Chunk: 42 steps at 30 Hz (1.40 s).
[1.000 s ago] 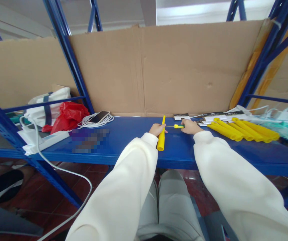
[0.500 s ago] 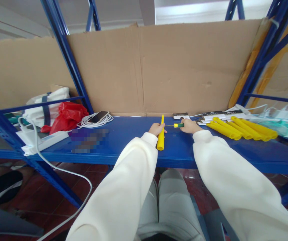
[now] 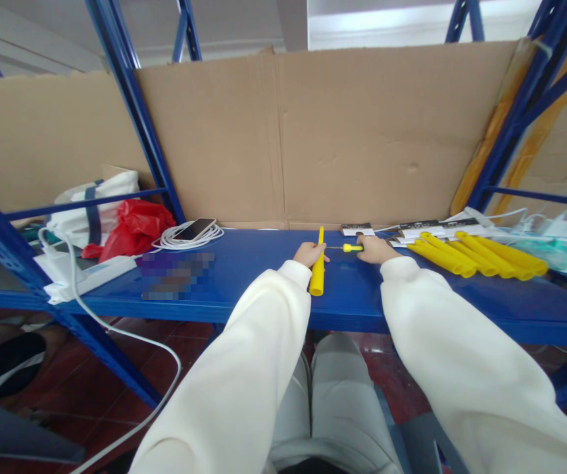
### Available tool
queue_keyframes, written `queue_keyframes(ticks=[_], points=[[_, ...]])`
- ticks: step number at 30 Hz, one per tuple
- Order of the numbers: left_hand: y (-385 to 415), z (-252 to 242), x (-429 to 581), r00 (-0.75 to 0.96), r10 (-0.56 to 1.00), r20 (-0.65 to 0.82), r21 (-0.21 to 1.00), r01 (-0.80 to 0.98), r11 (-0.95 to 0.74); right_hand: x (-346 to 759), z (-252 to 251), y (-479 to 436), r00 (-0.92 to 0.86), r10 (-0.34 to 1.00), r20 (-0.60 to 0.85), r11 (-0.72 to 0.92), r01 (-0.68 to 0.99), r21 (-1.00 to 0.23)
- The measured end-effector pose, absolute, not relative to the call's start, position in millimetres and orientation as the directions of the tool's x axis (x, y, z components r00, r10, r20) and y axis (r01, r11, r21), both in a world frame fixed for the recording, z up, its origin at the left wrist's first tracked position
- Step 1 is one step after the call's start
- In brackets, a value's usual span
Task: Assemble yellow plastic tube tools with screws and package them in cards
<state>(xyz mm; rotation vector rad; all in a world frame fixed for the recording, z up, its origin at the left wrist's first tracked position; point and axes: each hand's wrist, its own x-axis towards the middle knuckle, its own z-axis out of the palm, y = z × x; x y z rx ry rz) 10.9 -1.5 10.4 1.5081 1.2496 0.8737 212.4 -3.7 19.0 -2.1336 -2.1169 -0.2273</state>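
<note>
My left hand (image 3: 308, 253) is closed round a yellow tube (image 3: 317, 276) that tapers to a flat narrow end at the top. In my right hand (image 3: 376, 250) is a screwdriver (image 3: 352, 248) with a yellow and dark handle. Its thin shaft points left and its tip meets the side of the tube near my left fingers. What the tip touches is too small to make out. Both hands are just above the blue shelf (image 3: 258, 283).
Several more yellow tubes (image 3: 491, 257) lie at the right beside black-and-white cards (image 3: 419, 227). Leftward are a phone (image 3: 197, 228) on a coiled white cable (image 3: 170, 240), a red bag (image 3: 138, 224) and a power strip (image 3: 100, 273). Cardboard (image 3: 362, 138) closes off the back.
The screwdriver handle has turned a little in my right hand, showing a different side. The tube and my left hand stay in place.
</note>
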Motion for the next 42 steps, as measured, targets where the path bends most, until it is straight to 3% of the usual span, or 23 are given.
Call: queue_keyframes(ticks=[42], points=[[9, 5, 11, 0.228, 0.973, -0.03, 0.954, 0.297, -0.04, 211, 21, -4, 0.058, 0.983, 0.176, -0.051, 0.998, -0.041]])
